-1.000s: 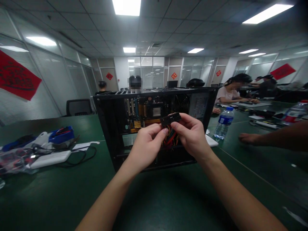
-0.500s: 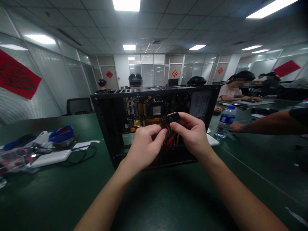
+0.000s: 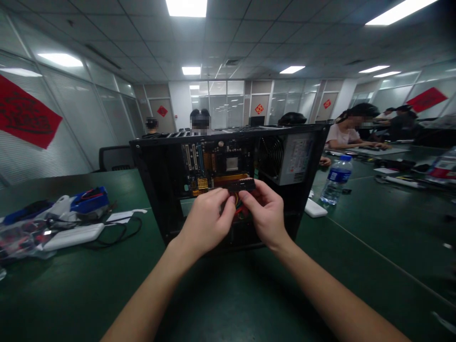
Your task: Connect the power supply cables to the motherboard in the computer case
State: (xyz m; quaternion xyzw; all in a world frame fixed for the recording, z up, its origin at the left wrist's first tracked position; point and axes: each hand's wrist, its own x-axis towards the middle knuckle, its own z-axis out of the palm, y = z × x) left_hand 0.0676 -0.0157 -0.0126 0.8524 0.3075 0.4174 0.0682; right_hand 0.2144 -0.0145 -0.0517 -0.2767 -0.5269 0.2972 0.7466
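Note:
Between my two hands is a black power connector (image 3: 242, 185), with coloured wires (image 3: 241, 209) hanging below it. My left hand (image 3: 208, 216) pinches its left end and the wires, partly hiding them. At the right end, the fingers and thumb of my right hand (image 3: 267, 209) close on the connector. Just behind stands an open black computer case (image 3: 153, 185). A motherboard (image 3: 213, 159) with a bare silver square shows inside it. The power supply unit (image 3: 296, 159) with its round fan sits at the case's upper right.
A water bottle (image 3: 336, 180) and a white box (image 3: 315, 208) stand right of the case. On the left lie a blue pouch (image 3: 90, 202), plastic bags (image 3: 26, 237), a white block (image 3: 74, 236) and a black cable (image 3: 123, 232). A person (image 3: 351, 130) sits at the right.
Both hands have moved slightly left and down with the connector, uncovering more of the power supply unit. Another person's arm at the right has gone out of view.

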